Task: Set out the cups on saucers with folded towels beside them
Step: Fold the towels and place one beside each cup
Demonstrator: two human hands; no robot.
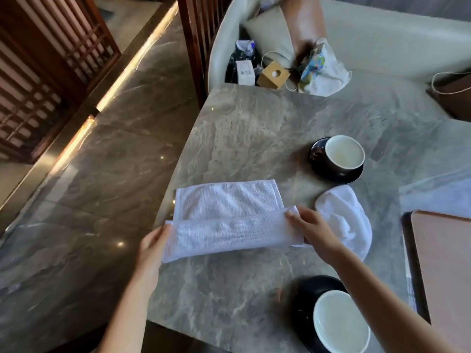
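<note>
Half-folded white towel [224, 207] beside crumpled towel [349, 220]; far cup [344, 152] and near cup [340, 322] on black saucers [331, 177].

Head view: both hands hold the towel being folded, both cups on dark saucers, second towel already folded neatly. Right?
No: the head view shows the second towel as a loose, unfolded heap. Left hand and right hand do hold the towel being folded; far cup and near cup sit on dark saucers.

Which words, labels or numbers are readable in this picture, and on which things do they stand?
None can be read.
The small white box bears dark print, too small and blurred to read.
The colourful bag shows patterns, but no legible words.
</note>
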